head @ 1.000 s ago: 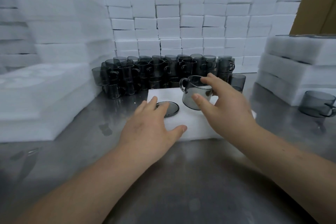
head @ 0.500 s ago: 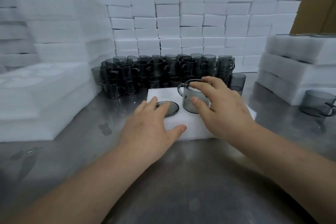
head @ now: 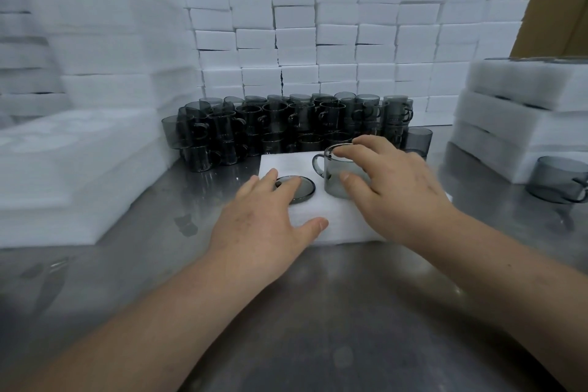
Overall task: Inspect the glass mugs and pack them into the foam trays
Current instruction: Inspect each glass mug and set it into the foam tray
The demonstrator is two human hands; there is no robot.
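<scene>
Steel tabletop [head: 350,312] up front. The left hand [head: 264,226] lies flat on the foam tray [head: 343,226], grip loose, fingertips on a dark glass disc [head: 304,189]. Now the right hand [head: 397,188] curls its grip round the smoky glass mug [head: 332,173], upright on the tray (handle pointing left). Behind, stacked mugs [head: 286,124], then foam blocks [head: 337,41].

One head-worn wide-angle camera is looking forward and down, sitting close over the counter [head: 350,312], centring the foam tray [head: 286,164] and facing the foam block wall [head: 337,54] behind.
</scene>
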